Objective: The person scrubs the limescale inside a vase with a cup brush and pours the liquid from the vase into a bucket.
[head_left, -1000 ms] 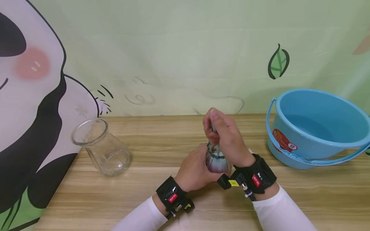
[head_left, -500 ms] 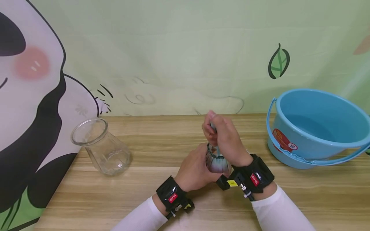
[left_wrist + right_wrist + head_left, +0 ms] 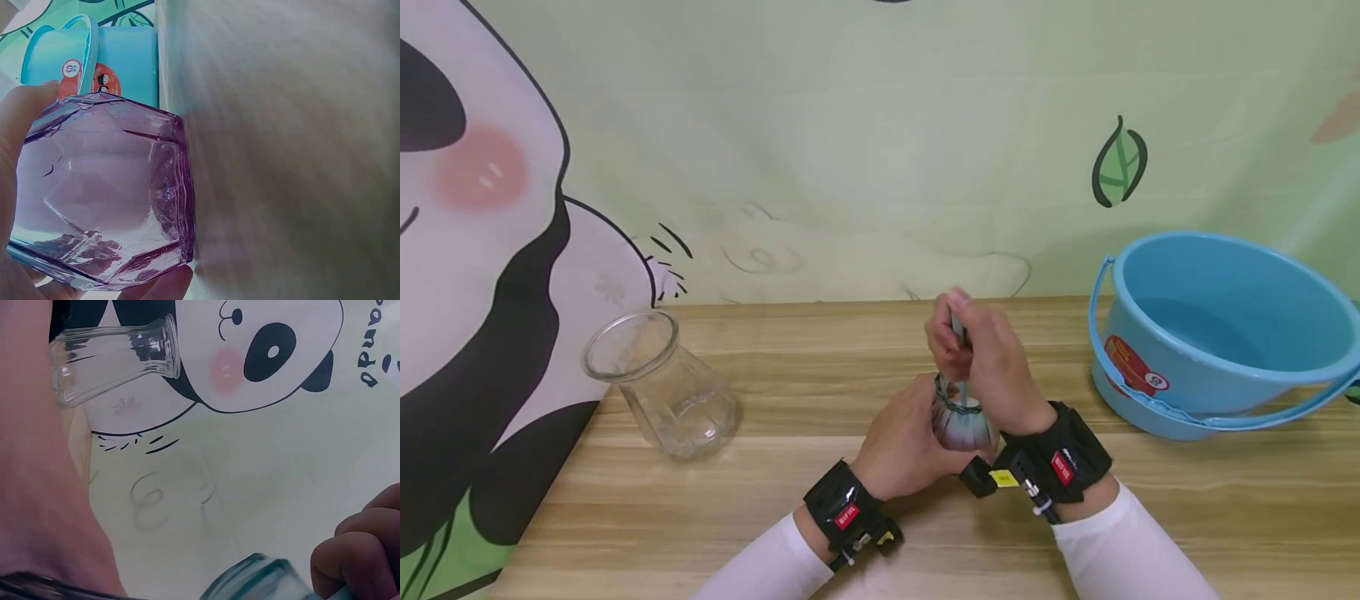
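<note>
A small faceted glass vase point(image 3: 964, 429), purple in the left wrist view and bluish with a dark wavy rim from above, stands on the table. My left hand point(image 3: 898, 446) curls round its side, thumb toward the front; its fingers point(image 3: 165, 287) show below the glass point(image 3: 100, 187). Above the rim, my right hand point(image 3: 996, 354) grips a thin light-blue handle point(image 3: 962, 392) in a fist with the thumb on top. The handle runs down into the vase, and its lower end is hidden. Curled right fingers point(image 3: 359, 562) appear in the right wrist view.
On the left of the wooden table point(image 3: 782, 392) a clear glass jar point(image 3: 681, 400) stands upright. A blue bucket point(image 3: 1195, 400) with its handle folded down is at the right. Behind the table hangs a green printed backdrop point(image 3: 820, 150) with a panda.
My right hand has shifted slightly down with the handle in its grip. The left hand stays in place round the vase; jar and bucket stay where they were.
</note>
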Motion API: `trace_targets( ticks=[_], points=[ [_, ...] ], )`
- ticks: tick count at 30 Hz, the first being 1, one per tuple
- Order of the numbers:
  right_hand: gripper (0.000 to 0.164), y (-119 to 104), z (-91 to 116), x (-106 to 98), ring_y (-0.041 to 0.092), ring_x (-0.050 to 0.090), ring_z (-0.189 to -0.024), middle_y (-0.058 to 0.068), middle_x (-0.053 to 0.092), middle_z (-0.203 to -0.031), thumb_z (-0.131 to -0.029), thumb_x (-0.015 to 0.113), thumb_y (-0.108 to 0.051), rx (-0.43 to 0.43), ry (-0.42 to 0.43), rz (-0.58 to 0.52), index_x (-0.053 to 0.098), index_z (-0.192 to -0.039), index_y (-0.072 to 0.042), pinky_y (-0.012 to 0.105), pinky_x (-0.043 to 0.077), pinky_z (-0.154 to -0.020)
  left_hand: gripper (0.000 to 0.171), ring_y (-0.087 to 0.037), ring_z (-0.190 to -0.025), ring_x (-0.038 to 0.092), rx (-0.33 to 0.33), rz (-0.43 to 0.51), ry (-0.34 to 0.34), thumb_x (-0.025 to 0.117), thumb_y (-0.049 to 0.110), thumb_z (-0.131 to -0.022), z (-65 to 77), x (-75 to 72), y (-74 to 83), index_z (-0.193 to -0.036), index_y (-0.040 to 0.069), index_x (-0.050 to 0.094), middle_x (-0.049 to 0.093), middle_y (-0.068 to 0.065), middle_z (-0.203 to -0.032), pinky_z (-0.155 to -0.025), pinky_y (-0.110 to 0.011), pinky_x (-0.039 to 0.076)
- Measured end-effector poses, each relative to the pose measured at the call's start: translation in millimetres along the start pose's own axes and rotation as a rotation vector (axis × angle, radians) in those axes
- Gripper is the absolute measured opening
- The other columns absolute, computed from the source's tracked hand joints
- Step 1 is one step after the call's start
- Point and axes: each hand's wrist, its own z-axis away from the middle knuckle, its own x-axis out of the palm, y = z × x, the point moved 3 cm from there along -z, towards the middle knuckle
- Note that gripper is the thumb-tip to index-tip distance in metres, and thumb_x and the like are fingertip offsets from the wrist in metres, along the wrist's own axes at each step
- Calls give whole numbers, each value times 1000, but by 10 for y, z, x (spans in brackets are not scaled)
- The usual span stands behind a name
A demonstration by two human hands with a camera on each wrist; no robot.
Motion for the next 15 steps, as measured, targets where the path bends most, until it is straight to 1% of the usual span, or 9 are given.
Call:
trace_targets(
  ticks=[4,9,11,15],
  points=[
    [45,-69,7,-25,19,23,-43,1,28,-55,-105,22,-33,-59,38,-57,33,-68,-9,37,15,-35,65,-7,-78,52,-11,6,7,84,52,-66,-1,7,-6,-114,28,49,55,11,-96,-61,-25,48],
    [47,-156,20,-42,17,23,-43,-1,26,-54,-104,24,-37,-121,80,-101,32,-67,-9,36,14,-35,68,-5,-79,53,-20,13,8,83,57,-65,1,17,-8,-115,28,48,56,11,-97,-63,-24,49],
    [47,-181,23,-37,16,23,-43,-1,26,-54,-104,25,-37,-142,85,-92,31,-67,-9,35,15,-35,67,-5,-79,54,-18,16,10,83,56,-65,1,16,-7,-115,28,48,56,11,-97,-63,-24,49],
    [48,-211,26,-11,16,24,-43,0,27,-53,-103,28,-37,-184,88,-38,33,-65,-8,33,16,-34,66,-6,-80,53,-4,23,19,85,52,-65,-1,11,0,-115,28,49,56,11,-97,-64,-25,49]
  ],
)
